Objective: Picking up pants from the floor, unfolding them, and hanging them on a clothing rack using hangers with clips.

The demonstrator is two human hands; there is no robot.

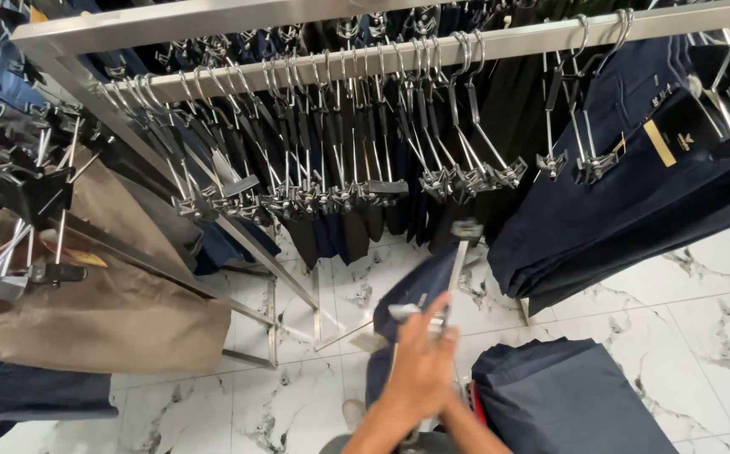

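Slippage looks the likeliest trouble: the hands (422, 370), overlapped so I cannot tell left from right, close on a blurred metal clip hanger (453, 277) bearing dark navy folded trousers (420, 290) above the white marble floor (676, 328), below the crowded steel rail (508, 40).

The rail (499, 40) is brushed, dull-silver metal. The clip hangers (331, 181) are shiny chromed wire. The navy trousers (634, 202) are matt woven cloth, as is the tan garment (113, 311). The floor (701, 336) is glossy white, grey-veined marble tile.
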